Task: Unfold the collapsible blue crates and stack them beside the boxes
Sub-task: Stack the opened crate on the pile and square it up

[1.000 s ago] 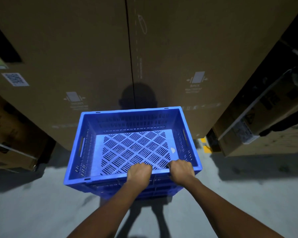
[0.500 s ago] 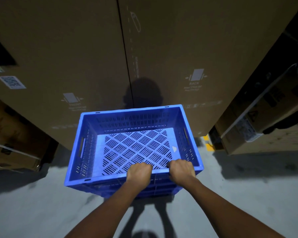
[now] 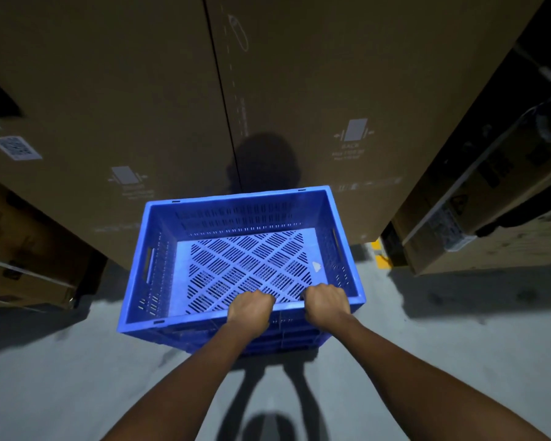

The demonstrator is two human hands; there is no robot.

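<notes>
An unfolded blue crate point(image 3: 159, 249) with slotted walls and a lattice floor is held out in front of me, above the grey floor. My left hand point(image 3: 250, 305) grips its near rim, fingers curled over the edge. My right hand point(image 3: 326, 302) grips the same rim a little to the right. The crate's far wall is close to two tall cardboard boxes point(image 3: 315, 90). Below the crate's near wall more blue ribbed plastic shows; whether that is another crate I cannot tell.
Brown cartons point(image 3: 29, 265) stand low on the left. Strapped cartons point(image 3: 490, 224) lean on the right, with a yellow floor mark point(image 3: 380, 259) beside them. Grey concrete floor point(image 3: 77, 377) spreads on both sides of me, with my shadow below.
The crate has moved slightly forward toward the tall boxes and a bit to the left in view. Both hands keep the same grip on the near rim.
</notes>
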